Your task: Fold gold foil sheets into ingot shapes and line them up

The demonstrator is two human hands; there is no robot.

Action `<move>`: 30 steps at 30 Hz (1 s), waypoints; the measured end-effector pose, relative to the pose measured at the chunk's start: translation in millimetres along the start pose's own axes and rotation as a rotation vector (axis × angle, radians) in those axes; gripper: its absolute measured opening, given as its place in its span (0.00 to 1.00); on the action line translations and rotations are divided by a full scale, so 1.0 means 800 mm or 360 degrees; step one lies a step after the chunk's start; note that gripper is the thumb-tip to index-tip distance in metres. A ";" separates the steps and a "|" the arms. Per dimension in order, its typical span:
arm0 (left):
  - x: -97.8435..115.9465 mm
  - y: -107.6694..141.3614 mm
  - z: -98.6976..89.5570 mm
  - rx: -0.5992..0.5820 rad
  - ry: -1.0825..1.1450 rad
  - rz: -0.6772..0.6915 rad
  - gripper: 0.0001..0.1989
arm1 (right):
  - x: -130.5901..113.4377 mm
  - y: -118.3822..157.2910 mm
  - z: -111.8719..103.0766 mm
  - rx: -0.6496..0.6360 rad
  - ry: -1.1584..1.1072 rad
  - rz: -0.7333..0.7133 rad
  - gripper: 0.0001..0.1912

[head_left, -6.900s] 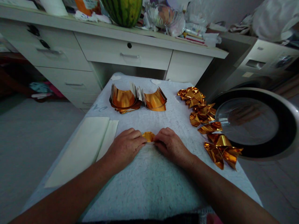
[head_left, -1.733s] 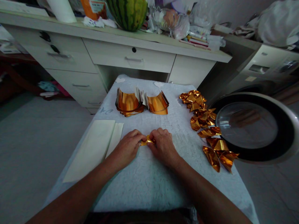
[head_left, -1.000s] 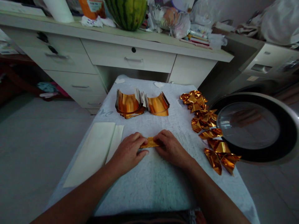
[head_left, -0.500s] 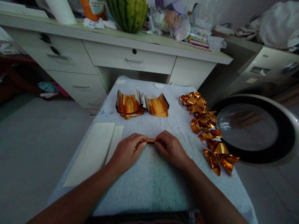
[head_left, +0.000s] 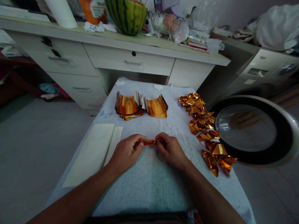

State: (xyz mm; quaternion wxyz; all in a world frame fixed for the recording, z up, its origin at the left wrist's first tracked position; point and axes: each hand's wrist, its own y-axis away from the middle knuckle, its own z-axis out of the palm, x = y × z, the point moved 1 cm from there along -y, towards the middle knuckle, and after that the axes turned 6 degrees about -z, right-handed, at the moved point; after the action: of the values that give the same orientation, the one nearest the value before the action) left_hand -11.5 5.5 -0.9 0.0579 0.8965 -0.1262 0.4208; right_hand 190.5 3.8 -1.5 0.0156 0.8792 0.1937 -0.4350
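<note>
A narrow folded strip of shiny gold foil paper stretches between my two hands above the cloth-covered table. Its left end is pinched in my left hand, its right end in my right hand; the fingers hide both ends. Beyond the hands lie two curved stacks of gold foil sheets, a left stack and a right stack. Several folded gold foil pieces run in a loose row along the table's right side.
Folded pale paper lies left of my left forearm on the tablecloth. A white desk stands behind, with a watermelon on top. The open round washing machine door borders the table's right edge.
My hands have moved slightly apart, and more of the foil strip shows between them, now with its shiny face visible. The whole view has shifted a little.
</note>
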 end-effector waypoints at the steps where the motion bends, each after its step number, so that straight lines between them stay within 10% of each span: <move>1: 0.000 0.000 0.000 0.0004 0.0001 -0.0006 0.09 | -0.001 0.000 0.000 0.0002 -0.0010 -0.0001 0.07; 30: 0.001 0.003 -0.005 0.0014 0.0089 -0.0078 0.04 | 0.000 0.004 -0.006 -0.0039 -0.0198 -0.0102 0.15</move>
State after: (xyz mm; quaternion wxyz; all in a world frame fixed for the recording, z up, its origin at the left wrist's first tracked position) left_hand -14.5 3.5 2.0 0.0678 0.8875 -0.1006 0.4446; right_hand 194.7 1.8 1.1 0.0244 0.8436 0.2259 -0.4866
